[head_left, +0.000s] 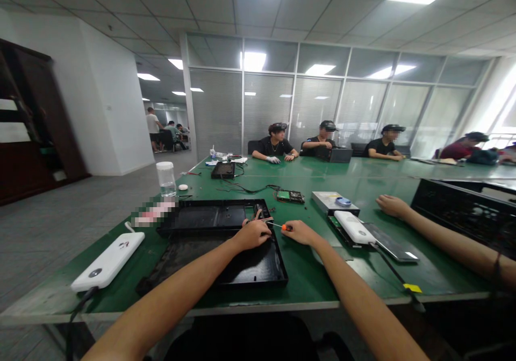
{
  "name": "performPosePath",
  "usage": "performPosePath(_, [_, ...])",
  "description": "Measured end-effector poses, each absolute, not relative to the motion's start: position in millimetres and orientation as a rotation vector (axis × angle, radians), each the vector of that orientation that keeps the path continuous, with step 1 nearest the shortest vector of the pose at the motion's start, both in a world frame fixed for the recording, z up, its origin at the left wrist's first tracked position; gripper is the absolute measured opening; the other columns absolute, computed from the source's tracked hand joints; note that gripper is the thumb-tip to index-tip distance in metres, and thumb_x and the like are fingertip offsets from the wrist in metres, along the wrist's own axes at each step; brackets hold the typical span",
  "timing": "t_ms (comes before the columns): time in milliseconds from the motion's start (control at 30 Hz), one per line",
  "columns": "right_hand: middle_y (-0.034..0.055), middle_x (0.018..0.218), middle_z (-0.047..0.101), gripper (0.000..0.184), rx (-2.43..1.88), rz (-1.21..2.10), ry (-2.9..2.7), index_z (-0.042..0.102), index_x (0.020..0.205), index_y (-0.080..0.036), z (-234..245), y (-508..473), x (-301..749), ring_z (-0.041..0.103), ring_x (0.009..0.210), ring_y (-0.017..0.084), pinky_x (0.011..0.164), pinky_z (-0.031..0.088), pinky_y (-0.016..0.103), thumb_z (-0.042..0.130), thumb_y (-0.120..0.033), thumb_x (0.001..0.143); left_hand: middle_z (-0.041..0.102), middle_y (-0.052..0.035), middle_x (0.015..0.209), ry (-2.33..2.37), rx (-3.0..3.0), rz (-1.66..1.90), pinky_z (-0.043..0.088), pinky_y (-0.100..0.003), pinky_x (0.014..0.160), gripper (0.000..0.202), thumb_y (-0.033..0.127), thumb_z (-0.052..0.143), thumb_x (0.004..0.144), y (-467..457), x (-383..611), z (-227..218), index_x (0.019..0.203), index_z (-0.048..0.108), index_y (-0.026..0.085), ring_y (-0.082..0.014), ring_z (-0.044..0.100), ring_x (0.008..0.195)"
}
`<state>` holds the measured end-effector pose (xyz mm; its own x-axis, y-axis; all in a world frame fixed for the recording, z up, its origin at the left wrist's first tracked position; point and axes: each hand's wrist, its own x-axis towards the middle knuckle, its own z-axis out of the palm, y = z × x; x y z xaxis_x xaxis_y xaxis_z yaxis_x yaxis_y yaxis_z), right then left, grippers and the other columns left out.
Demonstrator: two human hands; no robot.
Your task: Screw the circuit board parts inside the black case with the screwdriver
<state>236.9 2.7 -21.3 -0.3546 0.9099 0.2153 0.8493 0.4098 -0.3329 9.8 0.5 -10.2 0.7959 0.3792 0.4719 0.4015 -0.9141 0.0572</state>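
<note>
My right hand (301, 232) is closed round the orange handle of a screwdriver (286, 227). Its thin shaft points left toward my left hand (252, 235), at the right end of an opened black case. My left hand's fingers are curled together over the case, next to a bundle of striped wires (264, 216); what they pinch is hidden. Two shallow black shells make up the case: a nearer shell (242, 269) under my left forearm and a farther shell (201, 217) behind it. The screwdriver's tip cannot be made out clearly.
At left lie a white power bank (108, 261) and a clear jar (166, 181). Right of my hands are a metal drive box (322, 202), another white power bank (355, 227) and a phone (391, 242). A neighbour's arm (439, 232) reaches in beside a black computer case (463, 210).
</note>
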Motion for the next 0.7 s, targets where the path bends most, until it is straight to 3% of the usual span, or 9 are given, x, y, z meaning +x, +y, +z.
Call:
performPosePath(233, [0.0002, 0.063, 0.053, 0.022, -1.450, 0.343, -2.238, 0.054, 0.068, -0.016, -20.9, 2.3, 236.6, 0.046, 0.059, 0.011, 0.056, 0.031, 0.022, 0.052, -0.038, 0.071, 0.064, -0.0010, 0.085, -0.799, -2.896, -0.815, 0.041, -0.024, 0.080, 0.017, 0.013, 0.048, 0.077, -1.0, 10.3, -11.6, 0.082, 0.064, 0.017, -0.0126, 0.056, 0.083])
performPosePath(433, [-0.0043, 0.072, 0.047, 0.028, -1.177, 1.046, -1.678, 0.039, 0.091, -0.022, -13.2, 0.7, 240.0, 0.043, 0.052, 0.007, 0.045, 0.029, 0.019, 0.052, -0.028, 0.067, 0.063, -0.0015, 0.084, -0.722, -2.840, -0.691, 0.040, -0.024, 0.082, 0.016, 0.014, 0.048, 0.077, -4.6, 10.6, -8.5, 0.083, 0.062, 0.017, -0.0127, 0.056, 0.083])
performPosePath(567, [-0.0057, 0.073, 0.046, 0.039, -1.019, 1.174, -1.392, 0.034, 0.092, -0.023, -9.2, 2.4, 242.2, 0.043, 0.049, 0.006, 0.044, 0.032, 0.018, 0.056, -0.021, 0.060, 0.061, -0.0024, 0.085, -0.674, -2.805, -0.652, 0.040, -0.024, 0.081, 0.014, 0.016, 0.047, 0.079, -4.4, 9.7, -8.4, 0.084, 0.060, 0.016, -0.0131, 0.055, 0.083])
performPosePath(700, [-0.0051, 0.062, 0.048, 0.031, -1.021, 1.053, -1.441, 0.040, 0.087, -0.019, -2.3, 1.8, 243.4, 0.038, 0.041, 0.005, 0.038, 0.029, 0.018, 0.054, -0.039, 0.068, 0.059, -0.0047, 0.090, -0.668, -2.743, -0.660, 0.041, -0.026, 0.080, 0.015, 0.015, 0.041, 0.083, -1.0, 7.0, -7.8, 0.088, 0.055, 0.015, -0.0140, 0.054, 0.087])
